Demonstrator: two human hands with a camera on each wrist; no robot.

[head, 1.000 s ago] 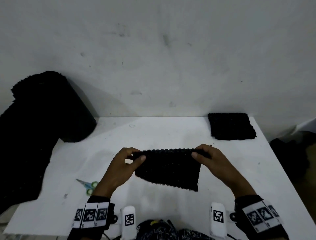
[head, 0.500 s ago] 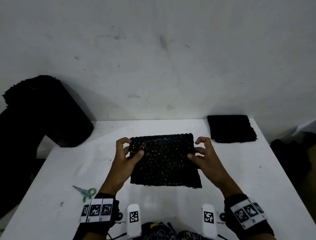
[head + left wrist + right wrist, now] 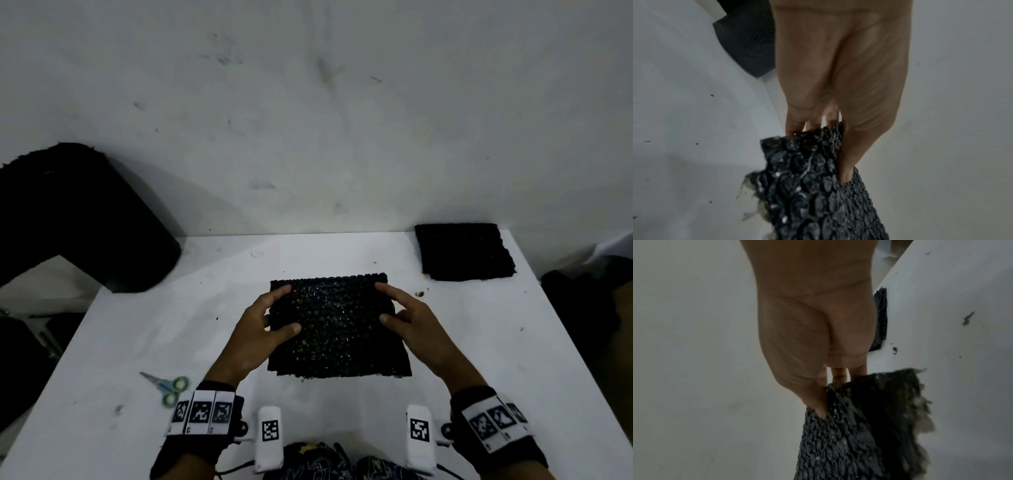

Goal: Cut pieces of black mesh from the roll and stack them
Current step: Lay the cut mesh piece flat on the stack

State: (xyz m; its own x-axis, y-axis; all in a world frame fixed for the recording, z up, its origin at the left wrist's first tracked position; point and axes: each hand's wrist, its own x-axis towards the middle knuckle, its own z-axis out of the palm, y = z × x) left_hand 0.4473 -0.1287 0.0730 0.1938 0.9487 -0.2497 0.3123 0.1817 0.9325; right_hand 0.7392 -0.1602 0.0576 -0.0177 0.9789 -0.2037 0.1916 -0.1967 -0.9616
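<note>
Head view had the cut mesh piece (image 3: 337,325) held up over the middle of the white table (image 3: 462,342), tilted so its top face showed. Left hand (image 3: 260,334) pinched the piece's left edge, thumb on top and fingers tucked under; the left wrist view showed the same pinch, with the thumb pressed flat into the bumpy mesh (image 3: 818,194). Right hand (image 3: 412,325) clamped the right edge the same way, thumb over and fingers under, and the right wrist view showed the frayed cut edge of the piece (image 3: 869,426) hanging past the fingers.

The stack of cut pieces (image 3: 464,251) sat in the table's far right corner, nearly flush with the back edge and close to the right edge, well apart from the held piece. A strip of bare table ran between the two, with only a few black crumbs on it.

The big mesh roll (image 3: 85,219) hung over the far left corner, part on the table and part off its left edge. Scissors (image 3: 168,387) lay near the front left edge, just left of the left wrist, blades pointing toward the left edge.
</note>
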